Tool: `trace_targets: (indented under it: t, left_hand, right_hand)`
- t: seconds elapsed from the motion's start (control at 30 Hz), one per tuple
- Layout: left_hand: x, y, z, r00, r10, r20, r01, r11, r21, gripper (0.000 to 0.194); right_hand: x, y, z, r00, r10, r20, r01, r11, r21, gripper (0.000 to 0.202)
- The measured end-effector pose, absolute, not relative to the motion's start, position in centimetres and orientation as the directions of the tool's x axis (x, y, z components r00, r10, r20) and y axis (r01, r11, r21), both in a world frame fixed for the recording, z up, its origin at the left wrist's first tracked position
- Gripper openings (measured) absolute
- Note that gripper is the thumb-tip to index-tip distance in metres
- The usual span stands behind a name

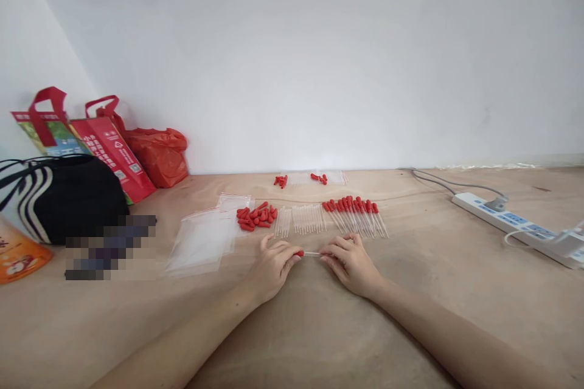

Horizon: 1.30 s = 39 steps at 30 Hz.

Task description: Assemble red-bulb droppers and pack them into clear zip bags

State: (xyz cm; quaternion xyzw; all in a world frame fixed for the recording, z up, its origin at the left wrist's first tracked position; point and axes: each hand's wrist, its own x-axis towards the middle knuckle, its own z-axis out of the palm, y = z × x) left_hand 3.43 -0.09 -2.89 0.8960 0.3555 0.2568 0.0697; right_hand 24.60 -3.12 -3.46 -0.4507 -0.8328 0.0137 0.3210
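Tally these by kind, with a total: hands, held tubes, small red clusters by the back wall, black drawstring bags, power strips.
Hands, left hand and right hand: 2
Held red-ended tube: 1
Small red clusters by the back wall: 2
Black drawstring bag: 1
Power strip: 1
Total: 7

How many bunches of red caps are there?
4: a heap beside the clear bags, a row on tubes, and two small clumps near the wall. Some in the heap may be hidden.

Bare forearms (196, 343) tapering to narrow wrists (252, 290) and bare hands (272, 267), one small spot (237, 304) on the left forearm
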Motion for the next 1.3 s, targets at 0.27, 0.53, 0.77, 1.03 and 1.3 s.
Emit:
trace_targets:
  t: [0.27,0.53,0.77,1.03,1.3]
  left_hand:
    - [3.8,-0.7,-2.6,0.635,0.651,0.415,0.542,-0.759,0.361,0.019]
    - [3.6,-0.9,-2.9,0.664,0.612,0.430,0.483,-0.790,0.378,0.018]
    - [3.6,-0.9,-2.6,0.706,0.566,0.426,0.453,-0.823,0.343,0.015]
    - [3.6,-1.0,-2.6,0.710,0.536,0.457,0.449,-0.844,0.292,0.013]
    - [3.6,-0.9,-2.8,0.725,0.493,0.480,0.417,-0.870,0.263,0.014]
  right_hand:
    - [24.7,-3.0,-3.9,-0.401,0.712,0.576,0.667,0.658,-0.350,0.019]
    - [24.9,-2.3,-4.4,-0.437,0.615,0.657,0.628,0.731,-0.266,0.019]
    - [24.9,-2.7,-4.4,-0.490,0.574,0.656,0.653,0.740,-0.161,0.022]
    - [24.4,-3.3,-4.0,-0.551,0.525,0.648,0.642,0.763,-0.073,0.022]
    - [23.8,-3.6,-4.1,-0.563,0.566,0.602,0.673,0.737,-0.063,0.024]
